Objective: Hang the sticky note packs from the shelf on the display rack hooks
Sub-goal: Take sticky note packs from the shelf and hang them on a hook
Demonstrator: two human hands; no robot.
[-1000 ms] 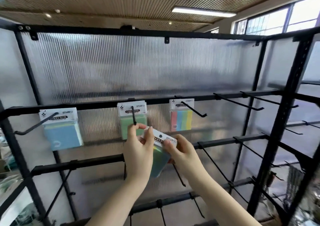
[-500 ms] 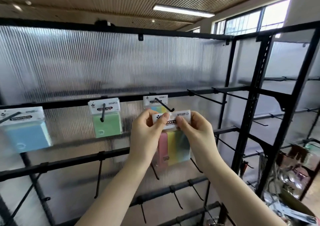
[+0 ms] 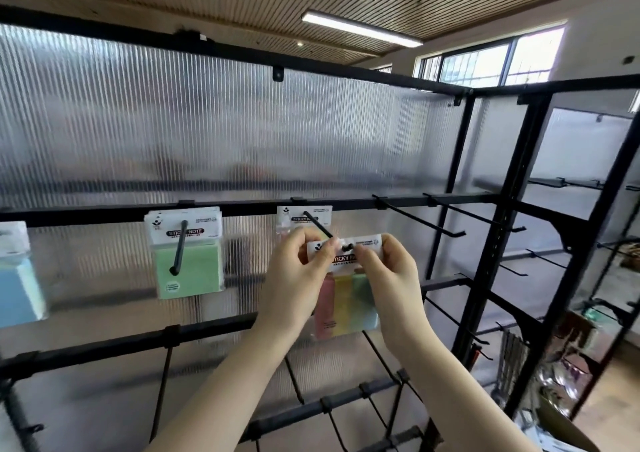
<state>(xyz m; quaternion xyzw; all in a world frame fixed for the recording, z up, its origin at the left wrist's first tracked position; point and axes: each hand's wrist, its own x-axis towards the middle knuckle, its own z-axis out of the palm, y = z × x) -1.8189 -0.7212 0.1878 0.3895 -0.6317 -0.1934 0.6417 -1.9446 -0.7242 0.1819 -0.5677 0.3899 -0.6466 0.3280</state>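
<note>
Your black rack [image 3: 483, 244] fills the view, its ribbed panel [image 3: 207, 133] behind. At nine o'clock of your hands hangs a green pack [image 3: 188, 268], and farther that way a blue pack [image 3: 17, 289]. Your left hand [image 3: 294, 285] and right hand [image 3: 391, 285] both pinch the white header of the striped pack [image 3: 346, 304], its hole at the tip of the hook [image 3: 320, 226], another pack [image 3: 304, 216] behind it.
</note>
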